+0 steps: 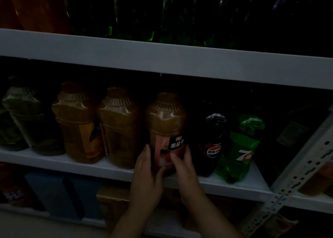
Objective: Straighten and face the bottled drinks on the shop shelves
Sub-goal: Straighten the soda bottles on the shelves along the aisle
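Dim light; white metal shelving is filling the view, its upper shelf board point(162, 57) running across at a slight slant and a perforated upright post point(295, 174) rising at the right edge. On the top shelf, large green bottles point(137, 12) are standing in a row, with an orange bottle point(36, 7) at far left; only their lower bodies are showing. Below the middle shelf, a blue box point(59, 192) and a brown carton point(111, 201) are sitting in shadow. The middle shelf point(234, 185) is carrying the row being worked. From the left, a greenish juice bottle point(34, 122) is standing upright, then two amber juice bottles point(77, 122) point(119, 126) just beside each other, the first showing an orange label turned partly sideways. Next, the peach-label juice bottle point(166, 122) is standing upright at the front edge of the shelf, its pink and black label facing outward. Just to its right a dark Pepsi bottle point(210, 144) is leaning slightly, logo forward, and a green 7Up bottle point(241, 147) is tilting beside it, logo also forward. Both hands are clasping the lower part of the peach-label bottle: the left hand point(146, 183) is lying against its left side with fingers pointing up and thumb reaching across the base, and the right hand point(185, 176) is wrapping its right side, thumb pressing on the front of the label.
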